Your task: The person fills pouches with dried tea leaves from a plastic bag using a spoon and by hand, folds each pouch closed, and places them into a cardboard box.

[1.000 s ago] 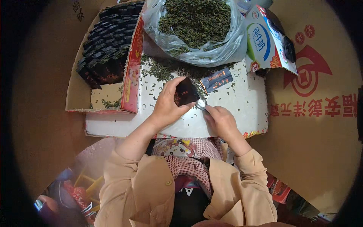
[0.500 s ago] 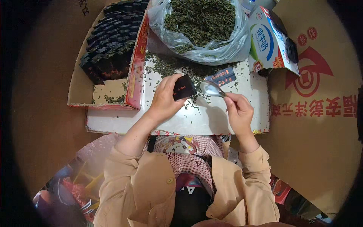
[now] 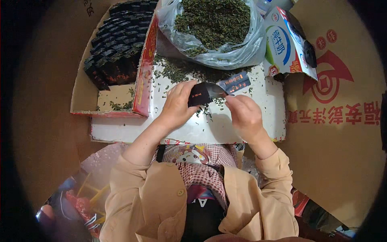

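Observation:
In my left hand [image 3: 178, 104] is a small black packet [image 3: 200, 96] with orange print, gripped between thumb and fingers, its mouth facing right. My right hand [image 3: 245, 115] is closed on a metal spoon [image 3: 219, 89]. The spoon's bowl is at the packet's mouth; how far it reaches inside I cannot tell. Just behind the right hand's fingers lies a flat dark packet [image 3: 236, 82] with an orange patch. Loose dried leaves [image 3: 173, 72], looking like tea, are scattered on the white board [image 3: 117, 131] under both hands.
Behind the hands sits a clear plastic bag [image 3: 236, 60] full of dark green leaves. To the left, a cardboard box [image 3: 139, 97] holds rows of filled black packets [image 3: 119, 44]. A milk carton box [image 3: 282, 44] stands at the back right, beside a large cardboard panel [image 3: 334, 153].
My right hand has moved left, bringing the spoon from beside the black packet to its mouth. The packet has shifted slightly right and turned in my left hand.

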### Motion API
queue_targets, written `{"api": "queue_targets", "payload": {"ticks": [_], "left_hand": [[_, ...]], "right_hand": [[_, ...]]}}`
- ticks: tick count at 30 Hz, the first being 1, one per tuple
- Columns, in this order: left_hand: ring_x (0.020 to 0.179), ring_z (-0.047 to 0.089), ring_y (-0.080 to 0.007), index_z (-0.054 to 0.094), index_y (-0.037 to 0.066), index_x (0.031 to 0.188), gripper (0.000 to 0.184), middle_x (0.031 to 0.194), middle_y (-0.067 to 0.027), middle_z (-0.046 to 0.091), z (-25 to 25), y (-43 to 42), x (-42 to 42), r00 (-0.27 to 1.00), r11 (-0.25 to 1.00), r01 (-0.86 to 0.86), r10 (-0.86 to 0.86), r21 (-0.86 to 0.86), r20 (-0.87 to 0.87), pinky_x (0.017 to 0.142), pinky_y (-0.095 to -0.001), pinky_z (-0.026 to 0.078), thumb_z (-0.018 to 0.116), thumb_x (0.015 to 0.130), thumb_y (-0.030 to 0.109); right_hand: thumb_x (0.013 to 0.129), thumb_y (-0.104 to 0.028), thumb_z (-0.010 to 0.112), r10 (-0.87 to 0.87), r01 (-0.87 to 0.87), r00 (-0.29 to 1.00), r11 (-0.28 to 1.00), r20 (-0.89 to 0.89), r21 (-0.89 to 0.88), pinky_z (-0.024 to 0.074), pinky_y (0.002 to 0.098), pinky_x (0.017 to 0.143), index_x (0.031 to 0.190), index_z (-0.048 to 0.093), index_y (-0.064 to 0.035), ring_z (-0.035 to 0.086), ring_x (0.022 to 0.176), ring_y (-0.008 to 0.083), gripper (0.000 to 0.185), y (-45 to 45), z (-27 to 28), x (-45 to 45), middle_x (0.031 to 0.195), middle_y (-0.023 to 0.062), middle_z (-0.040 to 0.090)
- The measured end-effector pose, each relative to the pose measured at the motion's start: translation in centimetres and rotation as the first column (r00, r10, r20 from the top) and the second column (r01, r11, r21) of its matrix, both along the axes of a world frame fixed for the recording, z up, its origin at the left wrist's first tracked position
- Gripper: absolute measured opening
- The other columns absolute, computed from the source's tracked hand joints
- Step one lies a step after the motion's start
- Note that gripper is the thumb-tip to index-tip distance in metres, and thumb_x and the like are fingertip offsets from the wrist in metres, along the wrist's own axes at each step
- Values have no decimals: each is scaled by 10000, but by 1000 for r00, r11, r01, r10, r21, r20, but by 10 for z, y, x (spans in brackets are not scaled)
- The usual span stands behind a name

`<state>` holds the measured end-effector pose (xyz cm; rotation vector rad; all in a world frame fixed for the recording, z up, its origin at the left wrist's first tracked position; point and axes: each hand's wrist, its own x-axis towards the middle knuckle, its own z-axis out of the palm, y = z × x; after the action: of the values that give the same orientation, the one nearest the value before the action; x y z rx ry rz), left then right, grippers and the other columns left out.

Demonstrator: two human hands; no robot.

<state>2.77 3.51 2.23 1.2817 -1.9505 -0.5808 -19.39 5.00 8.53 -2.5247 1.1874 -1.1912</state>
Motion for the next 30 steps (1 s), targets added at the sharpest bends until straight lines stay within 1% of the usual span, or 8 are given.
{"api": "queue_targets", "payload": {"ticks": [9, 13, 15, 16, 18, 20, 22, 30], "left_hand": [[1101, 502, -363, 448, 37, 1242, 679, 1145, -169, 537, -7, -2, -4, 996, 996, 76, -78, -38, -45, 930, -434, 411, 745, 631, 29], [1075, 518, -360, 466, 32, 1211, 641, 1124, -167, 543, -10, -4, -6, 992, 998, 61, -61, -5, -109, 905, -422, 432, 732, 628, 7], [1033, 540, -354, 485, 36, 1173, 606, 1095, -163, 551, -12, -5, -6, 995, 999, 47, -47, 1, -93, 882, -406, 451, 739, 624, 6], [990, 562, -348, 505, 40, 1136, 571, 1067, -158, 559, -11, -5, -8, 997, 1000, 27, -26, 12, -75, 859, -390, 470, 746, 619, 5], [1022, 536, -360, 509, 26, 1109, 532, 1063, -165, 554, -9, -4, -10, 993, 997, 69, -64, 44, -104, 880, -418, 440, 718, 623, -14], [995, 544, -361, 516, 26, 1086, 501, 1042, -165, 554, -11, -5, -12, 991, 997, 39, -30, 65, -132, 864, -413, 447, 712, 626, -15], [959, 555, -359, 521, 21, 1066, 479, 1009, -165, 556, -5, -7, -15, 988, 999, 38, -31, 37, -154, 846, -408, 457, 716, 629, -5], [896, 585, -318, 530, 20, 1026, 451, 969, -151, 569, 0, -10, -22, 969, 984, -16, 59, 175, -241, 791, -378, 478, 784, 661, 91]], "right_hand": [[728, 4, 704, 224, -191, 950, 968, -217, 163, 511, 355, 599, 959, 637, -37, 628, 737, 316, 244, -13, 16, 10, 809, 140, 625], [788, -22, 682, 196, -174, 977, 959, -79, 225, 516, 314, 576, 940, 627, -6, 642, 682, 245, 163, -25, 10, 13, 776, 115, 634], [865, -61, 633, -96, -123, 966, 647, 240, 753, 514, 269, 545, 903, 614, 22, 624, 610, 153, 93, -26, 10, 17, 750, 73, 635], [865, -61, 633, -103, -113, 966, 653, 235, 749, 514, 269, 545, 903, 614, 22, 624, 610, 153, 93, -27, 6, 17, 750, 73, 635], [907, -88, 595, -290, -268, 866, 417, 407, 869, 509, 242, 525, 868, 605, 28, 585, 564, 93, 123, -31, -6, 15, 746, 51, 630], [907, -102, 596, -363, -281, 832, 377, 420, 883, 513, 247, 521, 857, 607, 10, 574, 548, 101, 123, -33, -6, 14, 735, 65, 625], [911, -116, 595, -549, -432, 683, 227, 481, 873, 513, 254, 509, 849, 603, 6, 559, 537, 95, 137, -35, -3, 12, 728, 63, 620], [902, -145, 608, -348, -201, 866, 418, 361, 886, 508, 239, 488, 840, 606, -9, 561, 555, 85, 150, -41, 9, 9, 719, 40, 606]]}}
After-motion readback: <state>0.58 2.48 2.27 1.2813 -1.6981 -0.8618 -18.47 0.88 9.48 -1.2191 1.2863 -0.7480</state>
